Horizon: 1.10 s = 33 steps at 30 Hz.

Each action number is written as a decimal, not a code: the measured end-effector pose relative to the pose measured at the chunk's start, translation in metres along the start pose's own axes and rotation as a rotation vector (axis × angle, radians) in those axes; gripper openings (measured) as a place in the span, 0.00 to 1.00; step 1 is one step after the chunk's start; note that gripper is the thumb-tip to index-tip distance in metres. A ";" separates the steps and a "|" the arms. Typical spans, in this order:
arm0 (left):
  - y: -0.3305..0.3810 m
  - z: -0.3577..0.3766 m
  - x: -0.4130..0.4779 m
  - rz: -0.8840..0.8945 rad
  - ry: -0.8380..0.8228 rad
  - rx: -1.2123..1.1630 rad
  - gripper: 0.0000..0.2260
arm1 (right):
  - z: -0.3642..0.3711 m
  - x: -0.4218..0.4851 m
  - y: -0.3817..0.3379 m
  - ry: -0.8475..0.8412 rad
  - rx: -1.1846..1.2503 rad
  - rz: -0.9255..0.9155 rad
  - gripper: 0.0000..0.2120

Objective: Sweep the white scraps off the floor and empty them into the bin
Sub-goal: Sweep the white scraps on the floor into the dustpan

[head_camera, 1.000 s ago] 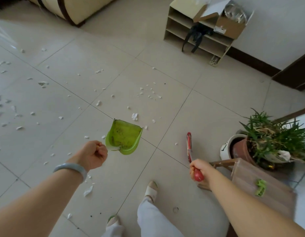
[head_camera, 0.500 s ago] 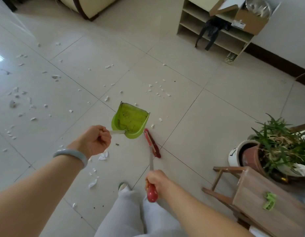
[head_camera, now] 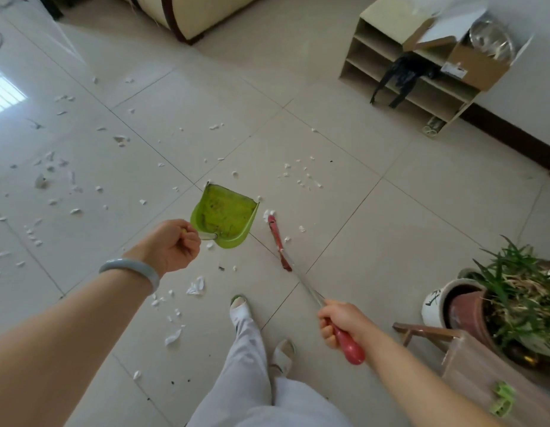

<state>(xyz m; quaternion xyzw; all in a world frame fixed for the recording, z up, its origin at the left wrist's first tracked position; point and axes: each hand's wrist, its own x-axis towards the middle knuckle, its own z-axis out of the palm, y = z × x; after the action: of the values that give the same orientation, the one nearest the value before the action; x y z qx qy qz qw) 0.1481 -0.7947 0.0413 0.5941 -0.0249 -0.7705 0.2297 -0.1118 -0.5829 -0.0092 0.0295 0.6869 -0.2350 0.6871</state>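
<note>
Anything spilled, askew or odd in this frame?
Yes: white scraps litter the floor tiles, thickest at left and around the green dustpan and red broom; the pan looks to hold none. A black bag droops out of the shelf unit. Nothing looks broken.

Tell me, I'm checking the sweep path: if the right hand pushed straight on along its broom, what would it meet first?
Probably the white scrap at the tip of the broom head, beside the dustpan; depth is unclear.
</note>
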 end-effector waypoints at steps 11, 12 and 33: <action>0.057 0.001 0.032 -0.064 0.020 -0.006 0.13 | -0.025 0.072 -0.106 0.329 0.013 0.002 0.14; 0.064 0.000 0.035 -0.068 0.022 -0.003 0.13 | -0.017 0.079 -0.113 0.336 0.004 0.004 0.13; 0.153 -0.028 0.053 -0.051 0.041 -0.043 0.13 | 0.202 0.085 -0.116 -0.084 -0.125 0.145 0.13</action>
<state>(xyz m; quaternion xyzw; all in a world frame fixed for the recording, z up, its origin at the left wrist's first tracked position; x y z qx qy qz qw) 0.2137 -0.9446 0.0330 0.6051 0.0114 -0.7642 0.2231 0.0291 -0.7828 -0.0473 0.0260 0.6668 -0.1425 0.7310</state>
